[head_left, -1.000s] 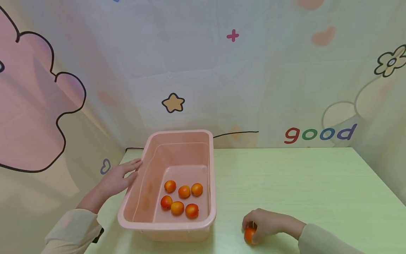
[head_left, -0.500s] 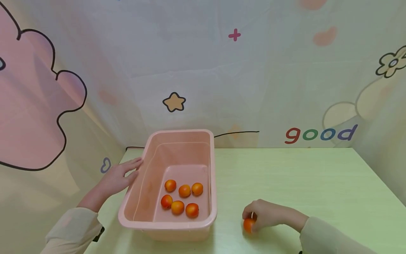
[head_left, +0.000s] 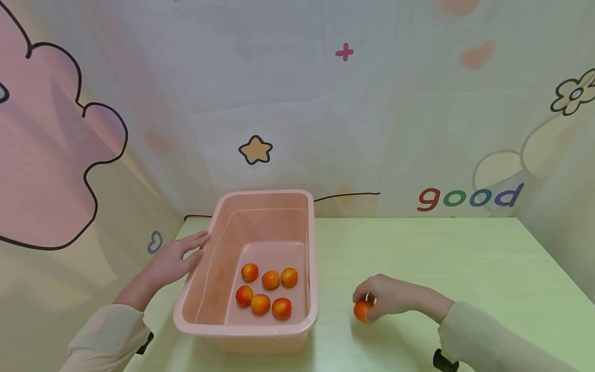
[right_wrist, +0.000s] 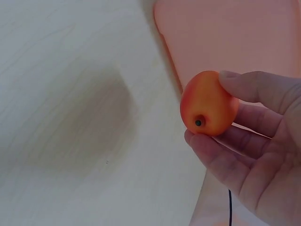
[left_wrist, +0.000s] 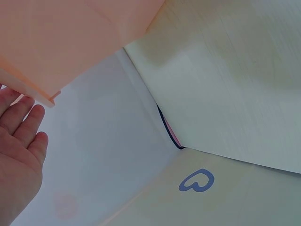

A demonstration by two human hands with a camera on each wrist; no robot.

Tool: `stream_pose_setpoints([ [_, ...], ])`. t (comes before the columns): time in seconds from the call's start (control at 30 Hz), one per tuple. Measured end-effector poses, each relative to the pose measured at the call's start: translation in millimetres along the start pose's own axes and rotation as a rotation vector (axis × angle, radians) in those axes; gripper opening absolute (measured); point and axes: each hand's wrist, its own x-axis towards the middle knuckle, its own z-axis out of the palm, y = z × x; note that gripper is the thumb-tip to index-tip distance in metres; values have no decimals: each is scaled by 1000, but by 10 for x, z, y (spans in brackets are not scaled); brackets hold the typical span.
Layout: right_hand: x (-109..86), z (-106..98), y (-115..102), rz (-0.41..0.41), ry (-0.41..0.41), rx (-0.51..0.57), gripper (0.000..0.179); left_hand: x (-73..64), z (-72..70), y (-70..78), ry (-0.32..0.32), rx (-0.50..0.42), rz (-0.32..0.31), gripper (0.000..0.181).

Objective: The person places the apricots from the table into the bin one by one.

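Observation:
To the right of the pink plastic tub [head_left: 312, 258], my right hand [head_left: 390, 295] pinches a small orange-red fruit [head_left: 361, 312] between thumb and fingers. In the right wrist view this fruit [right_wrist: 207, 104] is rounded and smooth, with a dimple and a dark stem spot; its shadow lies on the table apart from it. My left hand [head_left: 173, 262] rests its fairly straight fingers against the tub's left rim. The left wrist view shows those fingertips [left_wrist: 36, 113] right at the rim's edge. Several similar orange-red fruits [head_left: 260, 304] lie on the tub floor, nearer its front end.
A pale green table [head_left: 418, 248] carries the tub and stretches off to the right. Behind it hangs a printed cloth [head_left: 297, 103] with a star and the word "good"; cloth also closes in the left and right sides.
My right hand has moved away from the table's front edge, carrying the fruit with it and lifting it slightly. The left hand, the tub and the fruits inside have stayed put.

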Motion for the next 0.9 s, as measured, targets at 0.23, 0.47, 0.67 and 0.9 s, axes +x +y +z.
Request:
stream_pose_setpoints([
  [0.23, 29, -154, -90, -24, 13, -30, 21, 2, 8, -9, -11, -12, -10, 43],
  [0.47, 59, -329, -234, -51, 45, -63, 22, 10, 11, -24, -6, -12, -4, 43],
  [0.67, 108, -442, -352, -74, 43, -84, 21, 16, 11, -25, -2, -12, -1, 42],
  [0.9, 201, -573, -466, -90, 47, -112, 17, 20, 5, -14, -8, 2, -5, 42],
])
